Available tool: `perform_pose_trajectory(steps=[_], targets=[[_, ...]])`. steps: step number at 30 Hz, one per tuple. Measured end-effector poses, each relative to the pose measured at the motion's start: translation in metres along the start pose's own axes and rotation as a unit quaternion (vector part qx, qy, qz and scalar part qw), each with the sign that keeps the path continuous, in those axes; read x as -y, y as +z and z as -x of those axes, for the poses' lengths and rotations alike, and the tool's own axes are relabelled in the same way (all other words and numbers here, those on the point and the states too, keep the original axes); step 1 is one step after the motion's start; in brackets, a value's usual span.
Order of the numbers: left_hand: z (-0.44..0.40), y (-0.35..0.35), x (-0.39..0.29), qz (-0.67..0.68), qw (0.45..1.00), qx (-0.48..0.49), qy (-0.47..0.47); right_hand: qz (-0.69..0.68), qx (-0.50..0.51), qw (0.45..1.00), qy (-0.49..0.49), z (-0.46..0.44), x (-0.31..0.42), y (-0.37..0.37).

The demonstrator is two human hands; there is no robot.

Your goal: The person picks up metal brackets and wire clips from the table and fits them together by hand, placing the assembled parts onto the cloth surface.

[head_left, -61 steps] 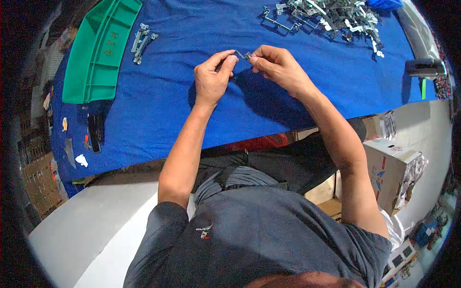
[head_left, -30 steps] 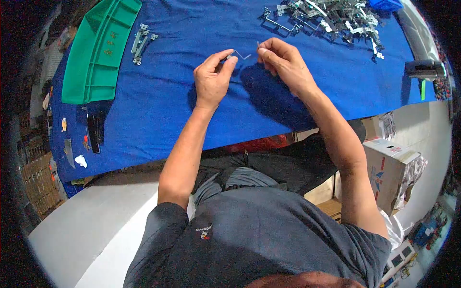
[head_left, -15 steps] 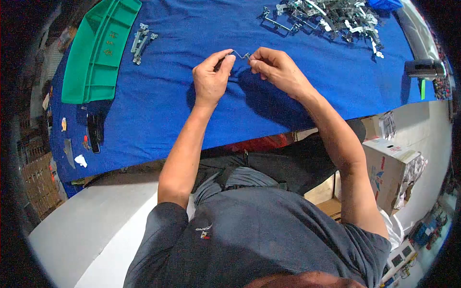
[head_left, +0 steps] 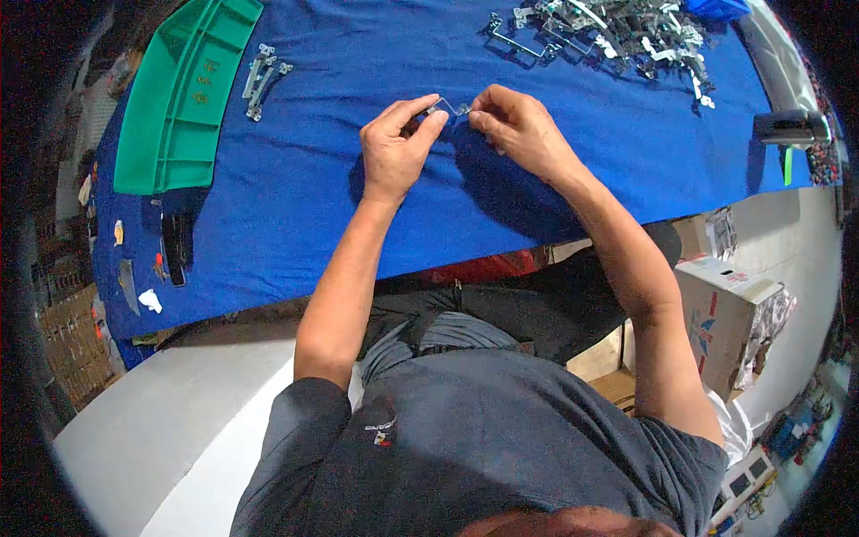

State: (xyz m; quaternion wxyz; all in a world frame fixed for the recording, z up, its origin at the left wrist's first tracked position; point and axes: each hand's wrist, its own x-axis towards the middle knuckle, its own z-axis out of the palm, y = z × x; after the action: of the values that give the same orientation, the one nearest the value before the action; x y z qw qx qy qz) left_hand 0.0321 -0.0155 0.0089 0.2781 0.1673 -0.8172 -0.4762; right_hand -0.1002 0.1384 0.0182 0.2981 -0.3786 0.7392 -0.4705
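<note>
Between thumb and fingers, my left hand (head_left: 395,150) pinches a thin bent metal part (head_left: 450,106) over the blue cloth (head_left: 358,242). The part's free end points right, to the fingertips of my right hand (head_left: 523,130). Those fingers are pinched together at that end, on something too small to make out. Both hands are raised a little, with shadows on the cloth below them. Left of them, a few metal brackets (head_left: 261,82) lie side by side.
A green compartment tray (head_left: 190,134) with small brass-coloured pieces is at the left. A heap of metal parts (head_left: 626,38) lies at the back right, beside a blue container (head_left: 718,8). A black object (head_left: 176,249) and a white scrap (head_left: 149,300) lie at the near left.
My right hand drew back from the metal part, then came in again to its free end. My left hand has kept its hold and hardly moved.
</note>
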Motion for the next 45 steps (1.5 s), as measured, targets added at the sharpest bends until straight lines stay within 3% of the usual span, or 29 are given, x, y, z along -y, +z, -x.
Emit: perform_pose_trajectory(steps=[2, 5, 7, 9, 11, 12, 14, 15, 17, 18, 19, 21, 32, 34, 45], targets=[[0.001, 0.001, 0.001, 0.003, 1.0, 0.001, -0.013, -0.132, -0.007, 0.991, 0.025, 0.001, 0.001, 0.003], [0.001, 0.002, -0.003, 0.006, 1.0, 0.004, -0.027, -0.184, 0.004, 0.983, 0.02, 0.0, 0.005, 0.002], [0.001, 0.002, -0.004, 0.006, 1.0, 0.009, -0.028, -0.171, 0.02, 0.985, 0.023, -0.001, 0.004, 0.002], [-0.001, 0.004, -0.003, 0.0, 0.999, -0.005, 0.037, -0.159, 0.037, 0.986, 0.026, -0.002, 0.002, 0.002], [0.0, 0.004, -0.003, -0.004, 0.999, 0.001, 0.038, -0.026, 0.003, 1.0, -0.01, -0.004, -0.003, 0.001], [0.0, 0.004, -0.004, -0.009, 0.999, 0.007, 0.041, -0.027, 0.003, 1.0, -0.01, -0.006, -0.008, 0.002], [0.0, 0.003, -0.004, -0.012, 0.999, 0.008, 0.042, -0.013, -0.096, 0.986, -0.138, -0.009, -0.012, 0.004], [0.0, 0.003, -0.004, -0.016, 0.999, 0.01, 0.044, -0.013, -0.096, 0.986, -0.138, -0.009, -0.013, 0.004], [0.001, 0.006, 0.007, 0.012, 1.0, -0.011, 0.009, -0.203, -0.116, 0.971, -0.051, -0.007, -0.001, -0.001], [0.002, 0.007, 0.012, 0.041, 0.998, -0.032, -0.026, -0.203, -0.116, 0.971, -0.051, -0.005, 0.004, -0.004], [0.001, 0.006, 0.011, 0.04, 0.998, -0.032, -0.026, -0.186, -0.059, 0.981, -0.008, -0.002, 0.008, -0.009], [0.0, 0.006, 0.007, 0.113, 0.986, -0.058, -0.112, -0.176, 0.036, 0.982, 0.052, 0.001, 0.013, -0.011], [0.001, 0.005, 0.006, 0.091, 0.991, -0.026, -0.095, -0.127, 0.037, 0.991, 0.02, -0.003, 0.0, 0.0], [0.001, 0.005, 0.007, 0.101, 0.99, -0.035, -0.097, -0.06, 0.026, 0.998, -0.006, -0.003, -0.003, 0.0], [0.002, 0.005, 0.005, 0.058, 0.994, -0.021, -0.087, -0.068, 0.028, 0.997, 0.008, 0.0, 0.004, 0.001]])
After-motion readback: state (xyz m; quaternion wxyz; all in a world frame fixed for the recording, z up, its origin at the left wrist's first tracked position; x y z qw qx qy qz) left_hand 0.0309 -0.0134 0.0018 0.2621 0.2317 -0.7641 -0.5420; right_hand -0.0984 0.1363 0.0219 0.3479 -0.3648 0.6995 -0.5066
